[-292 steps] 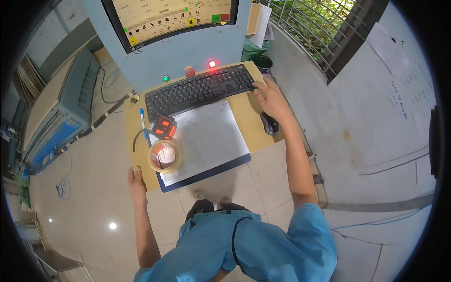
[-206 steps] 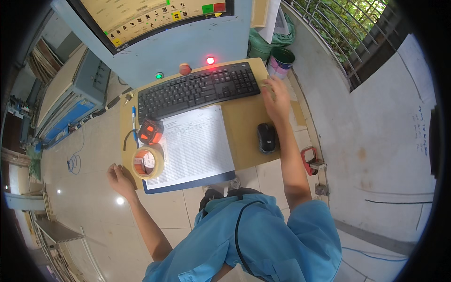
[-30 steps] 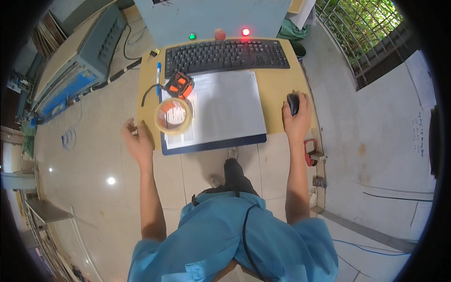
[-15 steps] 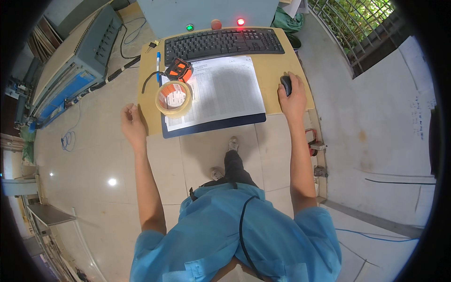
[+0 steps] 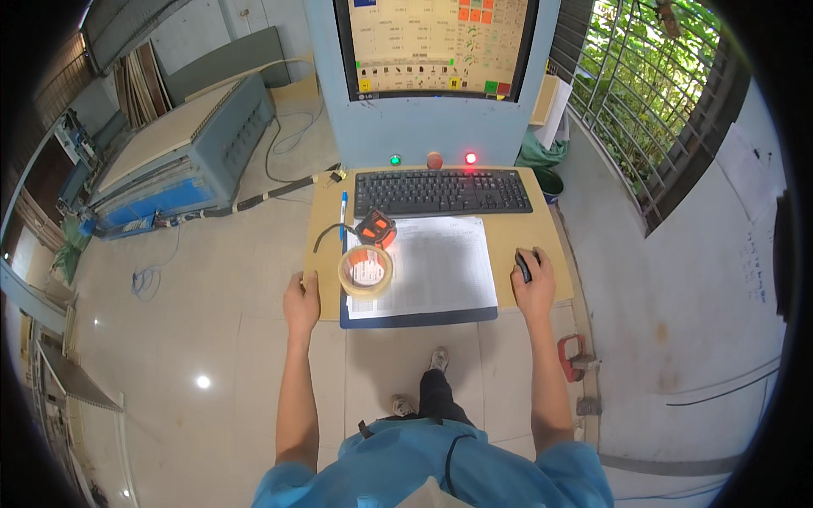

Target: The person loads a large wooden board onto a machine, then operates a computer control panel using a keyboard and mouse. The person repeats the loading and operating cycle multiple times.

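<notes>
My right hand [image 5: 535, 288] is wrapped over a black computer mouse [image 5: 523, 269] on the right part of a small tan table [image 5: 332, 245]. At the table's left edge is my left hand [image 5: 301, 306], its fingers curled on the edge and partly hidden. Between my hands lies a dark blue clipboard [image 5: 419, 320] bearing printed sheets [image 5: 440, 267]. A roll of clear tape [image 5: 344, 273] and an orange-and-black tape measure [image 5: 375, 229] rest on its left side. Beside them is a blue-and-white pen [image 5: 344, 212]. A black keyboard [image 5: 442, 193] spans the table's back.
Behind the keyboard rises a blue-grey cabinet [image 5: 373, 127] with a lit screen [image 5: 432, 51], green and red lamps and a red button. A large flat-bed machine [image 5: 195, 152] stands left, its cables on the floor. A barred window [image 5: 644, 93] and wall are right.
The view has tilted up, bringing the screen into sight. My left hand has come in against the table's left edge. My right hand stays on the mouse.
</notes>
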Demonstrator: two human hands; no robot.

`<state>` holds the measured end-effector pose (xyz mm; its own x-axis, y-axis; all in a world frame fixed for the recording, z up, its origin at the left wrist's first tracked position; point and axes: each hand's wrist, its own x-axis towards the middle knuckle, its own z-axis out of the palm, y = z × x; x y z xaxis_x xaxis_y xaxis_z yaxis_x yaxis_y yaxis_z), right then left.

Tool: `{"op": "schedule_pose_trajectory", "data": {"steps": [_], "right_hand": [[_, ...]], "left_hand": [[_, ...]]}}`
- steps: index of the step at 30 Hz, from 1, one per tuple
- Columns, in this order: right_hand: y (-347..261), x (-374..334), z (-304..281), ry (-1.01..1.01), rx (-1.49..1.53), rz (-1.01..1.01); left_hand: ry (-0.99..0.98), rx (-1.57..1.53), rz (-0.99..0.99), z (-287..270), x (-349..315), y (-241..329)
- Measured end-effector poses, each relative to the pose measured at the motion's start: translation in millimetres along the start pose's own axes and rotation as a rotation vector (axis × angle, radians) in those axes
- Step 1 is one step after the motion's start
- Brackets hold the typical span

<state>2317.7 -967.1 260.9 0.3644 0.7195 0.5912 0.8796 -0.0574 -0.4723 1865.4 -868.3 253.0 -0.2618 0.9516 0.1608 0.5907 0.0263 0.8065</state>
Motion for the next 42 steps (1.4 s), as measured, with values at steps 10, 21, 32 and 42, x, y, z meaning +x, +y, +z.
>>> {"op": "schedule_pose_trajectory", "data": {"steps": [10, 21, 32, 42], "right_hand": [[-2, -1, 0, 0.013, 0.016, 0.013], [1, -3, 1, 0.036, 0.035, 0.04], [3, -3, 0, 0.028, 0.015, 0.034], [36, 82, 3, -0.03, 0.193, -0.012]], "left_hand": [[0.035, 0.018, 0.009, 0, -3, 2], [0.02, 0.01, -0.046, -1, -6, 1], [0.005, 0.087, 0.027, 4, 2, -17], [-0.036, -0.079, -0.064, 0, -5, 4]]}}
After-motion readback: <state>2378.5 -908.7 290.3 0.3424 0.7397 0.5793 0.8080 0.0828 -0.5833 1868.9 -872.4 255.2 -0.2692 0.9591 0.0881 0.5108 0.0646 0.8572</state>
